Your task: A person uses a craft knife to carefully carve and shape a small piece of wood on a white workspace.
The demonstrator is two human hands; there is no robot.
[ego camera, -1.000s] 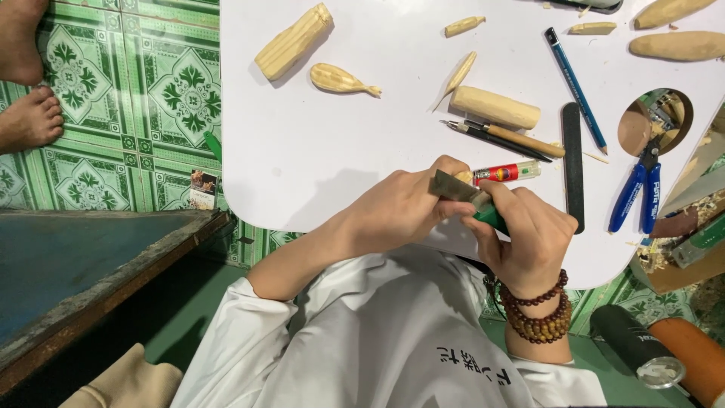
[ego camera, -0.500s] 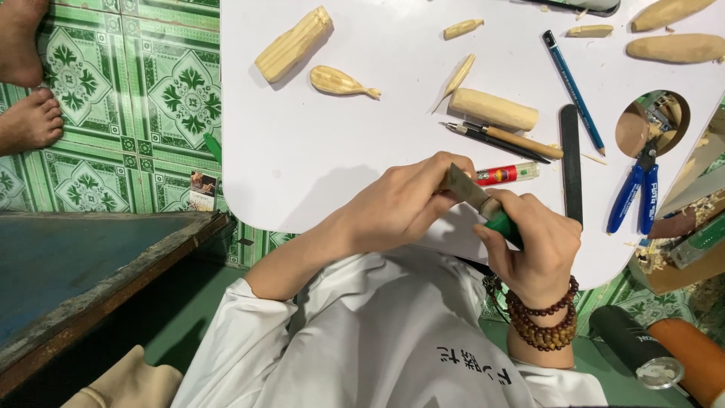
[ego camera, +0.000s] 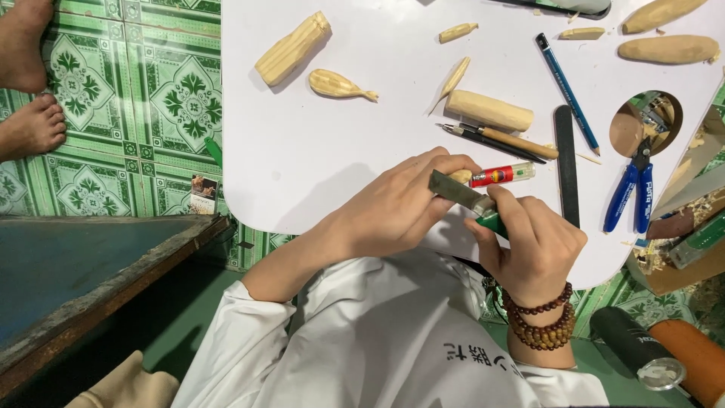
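Centrally, left hand (ego camera: 400, 208) is curled closed around a small pale wood piece (ego camera: 459, 176), mostly hidden, only a tip showing between the fingers at the near edge of the white tabletop (ego camera: 302, 143). Right hand (ego camera: 540, 242) is wrapped tight on a green-handled knife (ego camera: 464, 199), flat grey metal blade angled up-left onto the wood piece. Beaded brown bracelets (ego camera: 540, 325) on the right wrist. Just beyond the hands, a red-and-clear tube (ego camera: 502, 175) lies on the smooth tabletop. Further up: a ridged pale wood block (ego camera: 293, 47) upper left, a fish-shaped carving (ego camera: 340, 85) beside it, a smooth wood cylinder (ego camera: 491, 110), thin carving tools (ego camera: 495, 140), a black file (ego camera: 566, 162), a blue pencil (ego camera: 568, 92). Blue-handled pliers (ego camera: 630, 193) right of the file, near a round hole in the tabletop. Rounded wood blanks (ego camera: 668, 49) upper right. Green patterned floor tiles (ego camera: 136, 98) left, with another person's bare feet (ego camera: 30, 125) at the frame edge.
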